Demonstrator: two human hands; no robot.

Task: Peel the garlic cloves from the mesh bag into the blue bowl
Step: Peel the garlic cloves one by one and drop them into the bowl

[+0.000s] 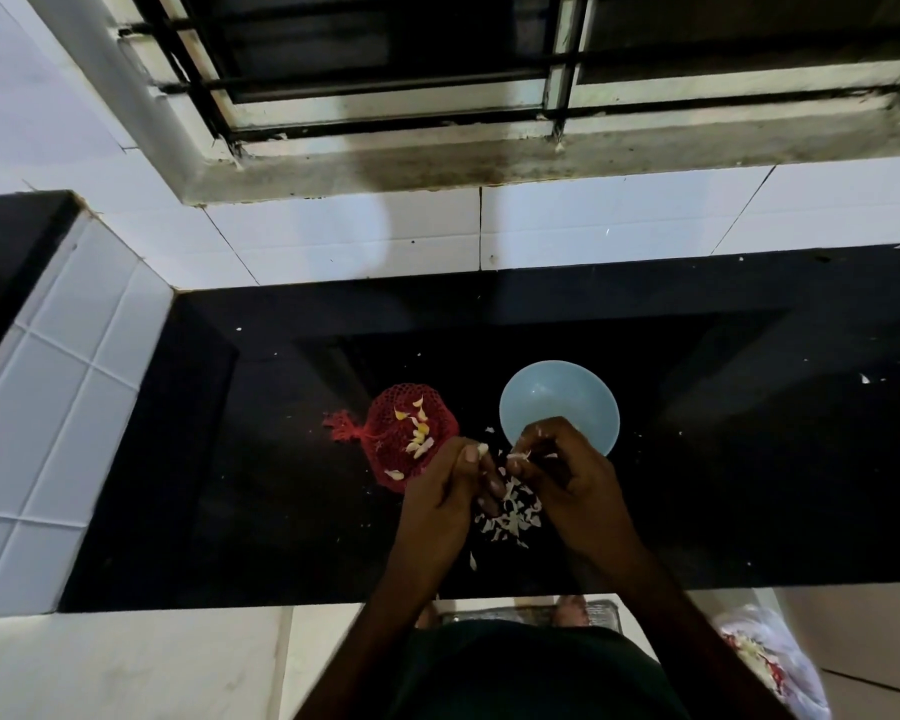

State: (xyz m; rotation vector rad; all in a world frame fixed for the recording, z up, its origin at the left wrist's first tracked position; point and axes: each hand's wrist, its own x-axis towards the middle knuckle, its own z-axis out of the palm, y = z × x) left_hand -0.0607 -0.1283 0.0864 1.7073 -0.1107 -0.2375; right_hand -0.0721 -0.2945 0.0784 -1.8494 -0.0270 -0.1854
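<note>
One garlic clove (482, 449) is pinched at the fingertips of the left hand (450, 491), centre of the frame. The right hand (567, 478) pinches a strip of papery skin (519, 456) beside it. Both hands are curled tight. Just above them the blue bowl (559, 394), smooth and round, shows nothing in its visible part. Left of the hands lies the red mesh bag (385, 449), open-weave and knotted, with pale and yellowish cloves (421, 433) inside. White flaky peelings (510, 517) are heaped on the glossy black worktop (230, 485) below the hands. Risk: the small, slick clove may slip from the pinch and land among the peelings. Skin flakes may also drift into the bowl, given its closeness.
</note>
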